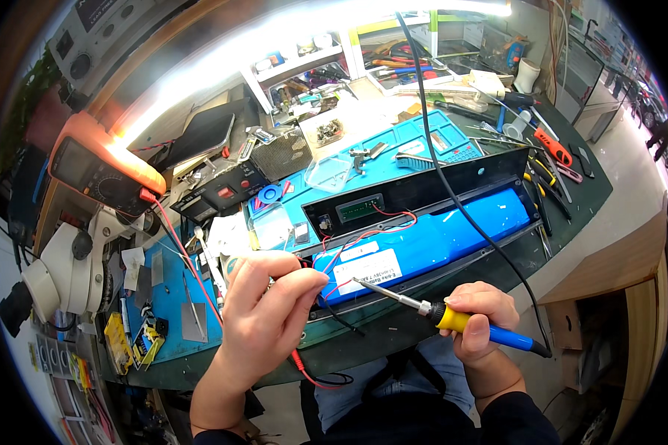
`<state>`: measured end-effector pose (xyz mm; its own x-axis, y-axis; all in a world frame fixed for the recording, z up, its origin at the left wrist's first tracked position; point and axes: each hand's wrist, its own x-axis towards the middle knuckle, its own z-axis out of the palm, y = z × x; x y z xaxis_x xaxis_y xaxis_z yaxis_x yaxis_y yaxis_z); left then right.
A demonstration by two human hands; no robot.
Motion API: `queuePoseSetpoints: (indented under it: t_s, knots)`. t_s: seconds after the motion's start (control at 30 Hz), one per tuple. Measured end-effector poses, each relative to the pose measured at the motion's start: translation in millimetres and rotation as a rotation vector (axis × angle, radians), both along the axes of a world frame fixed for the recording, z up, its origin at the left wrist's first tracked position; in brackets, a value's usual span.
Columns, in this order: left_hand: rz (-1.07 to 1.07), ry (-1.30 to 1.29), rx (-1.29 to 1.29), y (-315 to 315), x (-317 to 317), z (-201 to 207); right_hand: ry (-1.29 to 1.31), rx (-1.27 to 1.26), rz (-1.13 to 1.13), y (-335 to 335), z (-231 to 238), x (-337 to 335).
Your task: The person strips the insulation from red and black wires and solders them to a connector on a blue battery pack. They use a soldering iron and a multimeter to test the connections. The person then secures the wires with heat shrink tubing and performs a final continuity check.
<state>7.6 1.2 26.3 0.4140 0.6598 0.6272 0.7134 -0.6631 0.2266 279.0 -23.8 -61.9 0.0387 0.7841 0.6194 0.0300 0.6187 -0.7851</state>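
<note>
My right hand (479, 320) grips a soldering iron (453, 319) with a yellow and blue handle; its metal tip points left at the white label end of a long blue battery pack (453, 230). My left hand (263, 311) pinches a thin wire (332, 278) between thumb and fingers just left of that tip. The pack lies in a long black open case (430, 185) with a small green display and red wires (364, 236) running to it. A black cord (467, 215) crosses over the pack down to the iron.
An orange multimeter (100, 170) with a red lead stands at the left, above a white microscope (59, 267). A blue work mat (393, 148) holds small parts. Pliers and screwdrivers (553, 148) lie at the right. Shelves with tools line the back. The green table edge (393, 348) runs near my lap.
</note>
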Motion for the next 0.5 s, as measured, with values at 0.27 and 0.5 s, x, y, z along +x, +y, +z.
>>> queuePoseSetpoints:
  t_s: [0.27, 0.5]
  knots:
    - [0.008, -0.019, -0.009, 0.2, 0.0, -4.0, -0.001, -0.006, -0.009, -0.8, -1.0, 0.3]
    - [0.002, 0.002, 0.002, 1.2, 1.0, -1.5, -0.011, -0.012, -0.022, -1.2, -1.3, 0.6]
